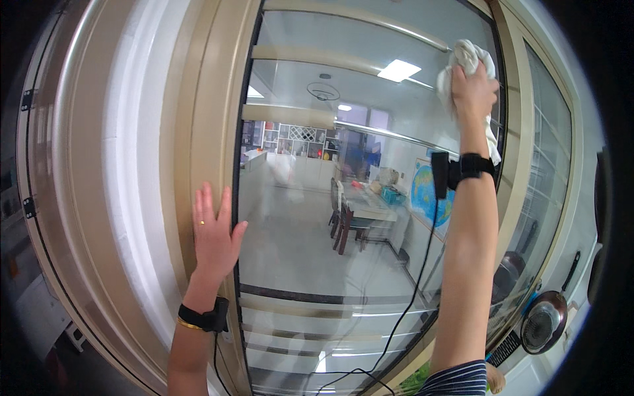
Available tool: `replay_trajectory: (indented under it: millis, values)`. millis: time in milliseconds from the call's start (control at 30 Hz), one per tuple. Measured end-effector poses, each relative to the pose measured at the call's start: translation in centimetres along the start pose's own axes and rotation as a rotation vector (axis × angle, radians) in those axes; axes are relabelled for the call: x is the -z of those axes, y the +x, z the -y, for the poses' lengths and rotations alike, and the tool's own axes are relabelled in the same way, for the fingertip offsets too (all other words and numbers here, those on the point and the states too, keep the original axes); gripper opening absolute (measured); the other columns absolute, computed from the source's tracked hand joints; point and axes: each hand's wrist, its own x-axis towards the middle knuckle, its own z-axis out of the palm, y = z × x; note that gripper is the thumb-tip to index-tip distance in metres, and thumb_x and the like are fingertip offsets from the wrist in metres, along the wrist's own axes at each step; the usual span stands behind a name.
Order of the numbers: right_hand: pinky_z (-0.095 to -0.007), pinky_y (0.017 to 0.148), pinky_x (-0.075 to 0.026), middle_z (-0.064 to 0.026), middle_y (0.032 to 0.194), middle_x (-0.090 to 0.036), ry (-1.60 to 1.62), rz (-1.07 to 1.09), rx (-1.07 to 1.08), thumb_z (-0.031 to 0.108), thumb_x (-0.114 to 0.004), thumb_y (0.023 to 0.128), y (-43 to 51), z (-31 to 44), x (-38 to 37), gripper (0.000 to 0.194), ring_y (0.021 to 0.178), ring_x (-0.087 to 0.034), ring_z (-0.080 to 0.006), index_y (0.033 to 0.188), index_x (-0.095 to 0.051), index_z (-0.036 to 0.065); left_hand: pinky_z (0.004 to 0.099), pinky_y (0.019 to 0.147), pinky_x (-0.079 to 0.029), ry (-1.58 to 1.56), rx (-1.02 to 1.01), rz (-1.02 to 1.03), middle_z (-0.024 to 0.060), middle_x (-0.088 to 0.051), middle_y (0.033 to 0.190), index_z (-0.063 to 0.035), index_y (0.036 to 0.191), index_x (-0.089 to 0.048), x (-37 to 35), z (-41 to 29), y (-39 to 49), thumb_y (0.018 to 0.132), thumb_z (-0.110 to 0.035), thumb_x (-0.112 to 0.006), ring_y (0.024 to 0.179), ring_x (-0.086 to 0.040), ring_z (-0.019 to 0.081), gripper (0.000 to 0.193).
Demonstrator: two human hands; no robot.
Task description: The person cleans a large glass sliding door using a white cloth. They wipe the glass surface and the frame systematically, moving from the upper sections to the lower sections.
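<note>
My right hand (473, 91) grips a bunched white cloth (465, 52) and presses it against the upper right part of a glass pane (297, 222). A loose end of the cloth hangs down behind my wrist. Lower on the left, my left hand (216, 240) lies flat with fingers apart on the beige door frame (213, 99), holding nothing. Its thumb reaches over the dark seal at the glass edge. Black straps with cables circle both wrists.
Through the glass show a dining table (371, 205) with chairs, shelving (297, 141) and a wall map (428, 183). At the lower right, a frying pan (544, 321) hangs on the white wall. A black cable (421, 277) trails from my right wrist across the pane.
</note>
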Motion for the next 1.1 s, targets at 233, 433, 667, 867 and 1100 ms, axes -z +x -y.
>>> replay_trajectory:
  millis: [233,433,667,867,1100]
  values:
    - [-0.0488,0.082,-0.05,-0.02,0.117,-0.051,0.209,0.042,0.384,0.03,-0.071,0.076,-6.5,17.7,-3.0,0.05,0.104,-0.055,-0.0399,0.122,-0.056,0.019,0.0493,0.114,-0.017,0.024,0.005,0.064,0.0207,-0.019,0.151,-0.0099,0.142,-0.035,0.1,0.8,0.2,0.088,-0.011,-0.057,0.139,-0.017,0.0394,0.058]
    - [-0.05,0.081,-0.047,-0.0183,0.123,-0.049,0.33,0.088,0.722,0.028,-0.067,0.075,-11.9,24.4,-2.8,0.041,0.108,-0.05,-0.0383,0.115,-0.06,0.02,0.049,0.114,-0.017,0.075,0.03,0.079,0.0196,-0.02,0.15,-0.0101,0.141,-0.037,-0.1,0.7,0.1,0.087,-0.01,-0.057,0.139,-0.017,0.0387,0.058]
    - [-0.0455,0.089,-0.046,-0.0239,0.114,-0.056,0.219,-0.076,0.736,0.017,-0.055,0.081,1.9,10.4,-2.7,0.034,0.105,-0.055,-0.0385,0.114,-0.059,0.007,0.0523,0.113,-0.016,0.05,-0.008,0.013,0.0201,-0.022,0.15,-0.0111,0.14,-0.039,-0.5,1.1,-0.4,0.087,-0.007,-0.054,0.139,-0.02,0.0388,0.055]
    - [-0.0503,0.096,-0.043,-0.0235,0.131,-0.046,-0.109,-0.009,-0.092,0.045,-0.057,0.084,8.7,-4.3,-0.7,0.056,0.115,-0.052,-0.0432,0.135,-0.047,0.025,0.0541,0.112,-0.012,0.0,-0.004,0.045,0.0211,-0.019,0.151,-0.011,0.142,-0.036,-0.7,1.2,-0.5,0.088,-0.008,-0.052,0.14,-0.015,0.0423,0.057]
    - [-0.0495,0.094,-0.045,-0.0261,0.125,-0.052,-0.087,0.069,0.206,0.045,-0.051,0.087,7.2,9.1,-4.3,0.051,0.114,-0.054,-0.0409,0.129,-0.051,0.016,0.0559,0.112,-0.012,-0.037,0.04,0.118,0.0209,-0.014,0.152,-0.0109,0.141,-0.038,-0.4,1.0,-0.4,0.085,-0.009,-0.059,0.139,-0.013,0.0432,0.06]
